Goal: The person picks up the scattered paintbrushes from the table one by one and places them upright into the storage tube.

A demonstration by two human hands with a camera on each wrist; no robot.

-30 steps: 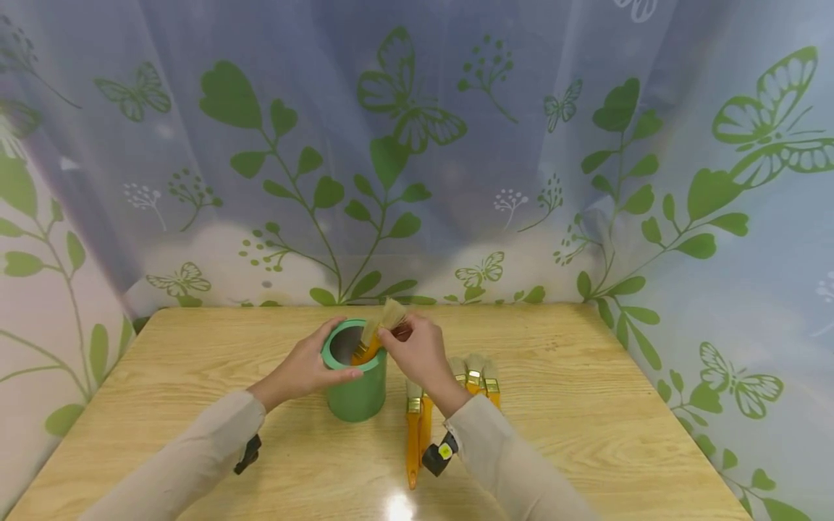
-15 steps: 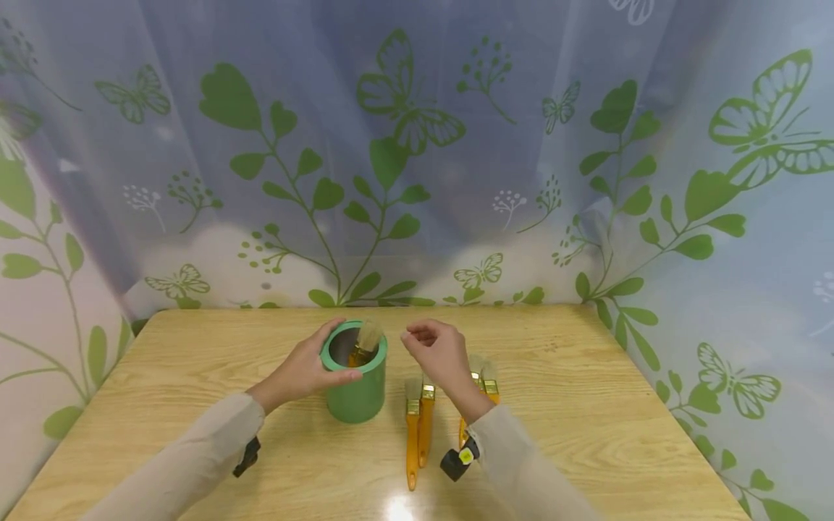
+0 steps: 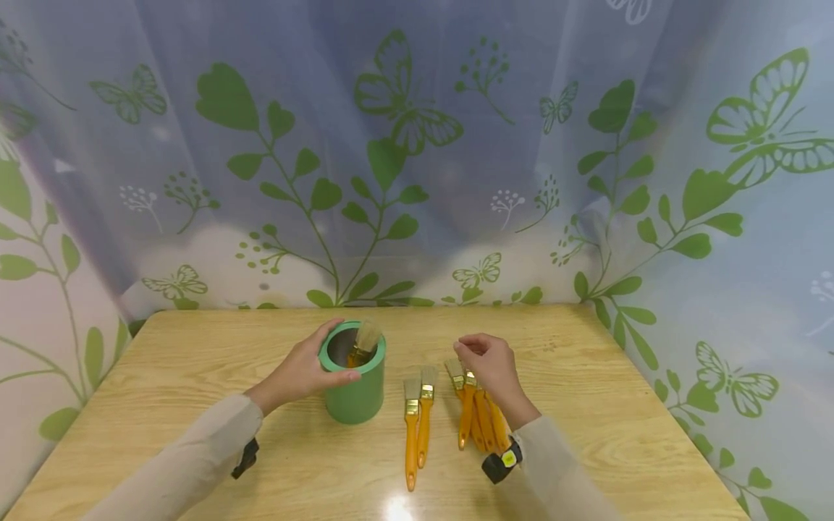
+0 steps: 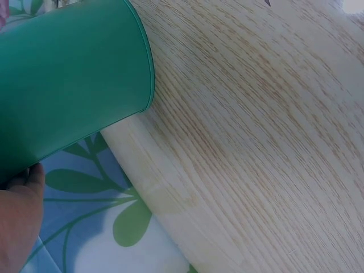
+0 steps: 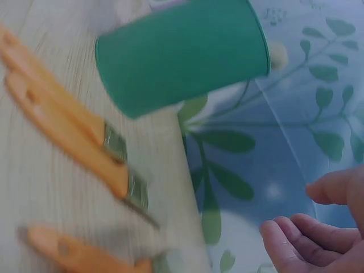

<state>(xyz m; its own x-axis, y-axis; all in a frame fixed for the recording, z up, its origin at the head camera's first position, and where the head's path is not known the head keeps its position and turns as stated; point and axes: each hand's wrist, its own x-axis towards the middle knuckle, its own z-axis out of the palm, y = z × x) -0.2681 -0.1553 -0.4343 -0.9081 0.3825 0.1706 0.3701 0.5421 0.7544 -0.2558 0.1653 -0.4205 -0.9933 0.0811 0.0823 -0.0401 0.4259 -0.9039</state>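
My left hand (image 3: 305, 370) grips the green can (image 3: 355, 396) by its left side, with the thumb across the front below the rim. In the left wrist view the fingertips (image 4: 35, 176) touch the can's wall. Inside the can leans a paintbrush (image 3: 366, 339), bristles up past the rim; its handle is hidden. My right hand (image 3: 491, 369) holds nothing and is over a bunch of orange-handled paintbrushes (image 3: 467, 412), partly covering them. Thumb and fingers (image 5: 307, 242) stand apart in the right wrist view.
Two more paintbrushes (image 3: 418, 423) lie side by side between the can and the bunch, bristles away from me. Everything rests on a wooden table (image 3: 313, 470). A curtain printed with leaves and butterflies (image 3: 417, 217) hangs behind the table's far edge.
My right hand has let go of the paintbrush, which dropped lower into the can. The hand then moved right, to above the bunch of paintbrushes. The left hand stays on the can.
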